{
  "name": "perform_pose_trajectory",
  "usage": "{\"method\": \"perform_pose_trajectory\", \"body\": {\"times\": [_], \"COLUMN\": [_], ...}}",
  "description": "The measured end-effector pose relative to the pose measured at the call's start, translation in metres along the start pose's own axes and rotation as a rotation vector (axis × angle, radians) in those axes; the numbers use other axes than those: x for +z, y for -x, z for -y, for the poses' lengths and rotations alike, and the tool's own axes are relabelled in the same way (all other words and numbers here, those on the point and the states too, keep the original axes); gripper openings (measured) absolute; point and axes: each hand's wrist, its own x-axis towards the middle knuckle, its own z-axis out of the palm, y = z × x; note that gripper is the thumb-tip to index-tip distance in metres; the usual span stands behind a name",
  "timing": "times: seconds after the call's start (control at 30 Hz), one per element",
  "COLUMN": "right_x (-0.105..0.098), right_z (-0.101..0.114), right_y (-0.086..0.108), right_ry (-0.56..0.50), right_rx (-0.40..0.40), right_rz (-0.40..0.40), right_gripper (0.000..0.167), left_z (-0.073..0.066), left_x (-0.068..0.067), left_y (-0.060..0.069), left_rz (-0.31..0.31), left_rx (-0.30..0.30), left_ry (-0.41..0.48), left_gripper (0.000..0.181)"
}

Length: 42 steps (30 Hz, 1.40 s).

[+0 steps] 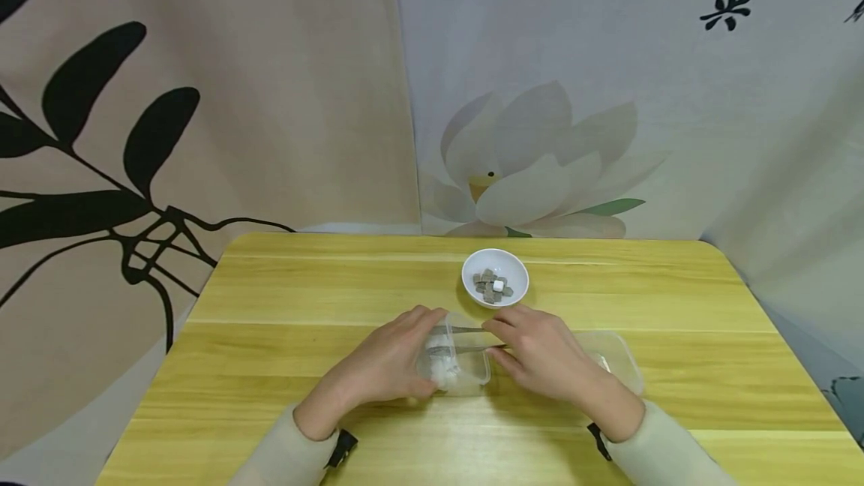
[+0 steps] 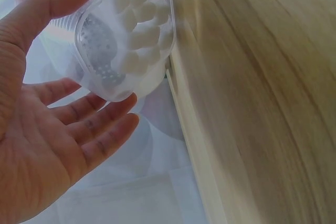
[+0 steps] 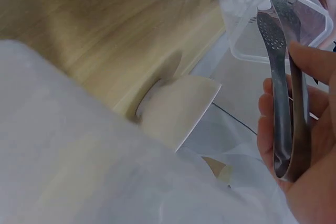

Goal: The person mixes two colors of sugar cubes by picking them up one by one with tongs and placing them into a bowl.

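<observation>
My left hand [image 1: 388,358] grips a clear plastic container [image 1: 476,376] by its sides, tilted so that its mouth faces right. White rounded lumps [image 2: 144,35] lie inside it, seen through the base in the left wrist view. Metal tongs [image 3: 280,98] with perforated tips are in my right hand [image 1: 547,355], thumb on one arm and fingers on the other. The tongs' tips reach in through the container's mouth, their arms slightly apart. Whether they touch a lump cannot be told.
Behind the hands stands a white bowl [image 1: 468,276] holding several grey cubes [image 1: 489,295] and one white cube [image 1: 498,286]. A clear plastic lid or tray [image 1: 629,358] lies under the right forearm. The wooden table [image 1: 324,283] ends at a fabric backdrop.
</observation>
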Motion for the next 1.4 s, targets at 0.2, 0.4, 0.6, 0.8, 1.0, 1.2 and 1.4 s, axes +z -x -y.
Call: {"method": "perform_pose_trajectory", "body": {"times": [0.2, 0.4, 0.6, 0.8, 1.0, 1.2, 1.4], "right_x": [0.001, 0.001, 0.000, -0.006, -0.017, -0.035, -0.053], "right_z": [0.002, 0.001, -0.001, -0.004, -0.007, -0.015, -0.032], "right_y": [-0.005, -0.007, -0.005, 0.001, 0.011, 0.019, 0.022], "right_ry": [0.006, 0.017, 0.018, -0.002, -0.037, -0.048, -0.021], "right_rx": [-0.005, -0.007, -0.018, 0.010, 0.027, 0.054, 0.098], "right_rz": [0.017, 0.032, 0.029, -0.001, -0.047, -0.072, -0.121], "right_gripper": [0.028, 0.025, 0.024, 0.025, 0.024, 0.019, 0.048], "left_z": [0.000, 0.000, 0.000, 0.000, 0.000, 0.001, 0.002], "left_x": [-0.001, -0.002, -0.001, -0.002, -0.001, 0.000, 0.001], "left_y": [0.000, 0.000, -0.001, 0.000, 0.001, 0.002, 0.003], "left_rz": [-0.001, -0.001, -0.002, -0.007, -0.002, -0.006, -0.028], "left_rx": [0.001, 0.001, 0.004, 0.004, -0.001, -0.001, 0.020], "left_ry": [-0.005, 0.001, 0.004, 0.010, 0.011, 0.004, 0.007], "left_gripper": [0.106, 0.106, 0.107, 0.107, 0.108, 0.108, 0.105]}}
